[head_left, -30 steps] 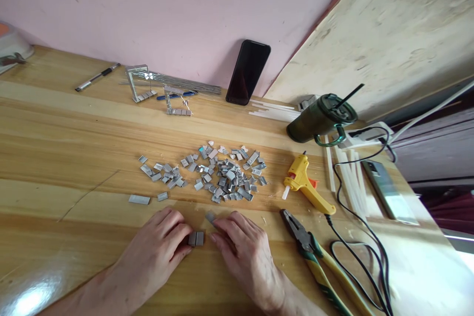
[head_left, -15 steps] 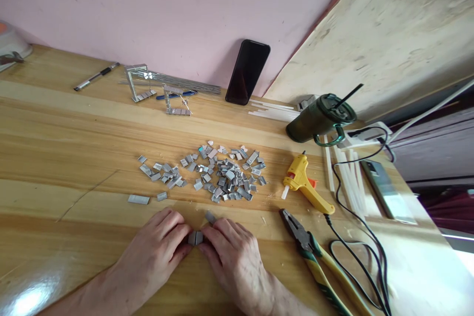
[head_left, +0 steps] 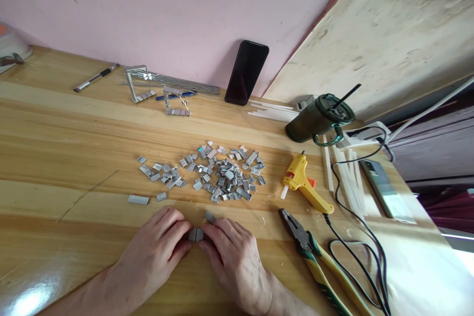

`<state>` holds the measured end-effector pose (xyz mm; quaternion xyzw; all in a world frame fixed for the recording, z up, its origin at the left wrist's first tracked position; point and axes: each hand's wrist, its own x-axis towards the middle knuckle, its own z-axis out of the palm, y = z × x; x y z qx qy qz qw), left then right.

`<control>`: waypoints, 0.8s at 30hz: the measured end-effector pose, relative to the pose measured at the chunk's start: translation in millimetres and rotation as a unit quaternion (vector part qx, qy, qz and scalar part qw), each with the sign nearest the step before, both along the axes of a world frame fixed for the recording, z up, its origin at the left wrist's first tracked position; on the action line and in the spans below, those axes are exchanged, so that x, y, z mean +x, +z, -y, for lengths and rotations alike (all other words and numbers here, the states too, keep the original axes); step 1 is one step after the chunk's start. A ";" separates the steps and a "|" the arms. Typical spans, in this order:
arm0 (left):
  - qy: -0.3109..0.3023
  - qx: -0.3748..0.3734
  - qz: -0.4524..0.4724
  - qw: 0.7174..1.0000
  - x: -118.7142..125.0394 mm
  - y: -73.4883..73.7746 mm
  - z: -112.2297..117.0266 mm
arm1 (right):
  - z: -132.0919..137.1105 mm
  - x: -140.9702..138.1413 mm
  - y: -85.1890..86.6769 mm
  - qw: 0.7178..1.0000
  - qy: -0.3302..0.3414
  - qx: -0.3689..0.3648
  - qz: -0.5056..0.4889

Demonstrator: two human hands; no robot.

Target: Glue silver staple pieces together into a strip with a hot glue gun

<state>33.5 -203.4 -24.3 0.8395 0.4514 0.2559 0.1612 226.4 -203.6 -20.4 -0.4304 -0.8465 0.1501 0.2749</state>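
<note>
Staple blocks, two short grey pieces set side by side, lie near the front edge of the wooden table. The left hand and right hand now pinch them from opposite sides, fingertips closed on the pair; a second ago the right hand lay apart. Judged: the pieces are being pressed together. A loose piece, staple heap and pliers lie nearby.

Wooden table — on it a staple pile, glue gun, pliers, pen.
</note>
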 end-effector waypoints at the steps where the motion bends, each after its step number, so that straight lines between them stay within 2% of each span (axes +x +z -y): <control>1: -0.003 -0.001 0.003 1.000 0.2 1.5 0.1 | 0.8 0.7 0.1 1.000 0.006 -0.004 -0.006; 7: -0.013 -0.022 0.020 0.999 1.2 8.0 6.1 | 5.5 9.0 4.3 0.999 0.028 -0.026 -0.025; 13: -0.013 -0.060 0.042 0.997 2.9 3.2 18.6 | 7.2 15.1 11.7 0.998 0.056 -0.019 -0.029; 24: -0.034 0.001 -0.017 0.999 8.0 2.5 12.3 | 6.1 16.4 8.3 0.997 0.061 -0.047 0.015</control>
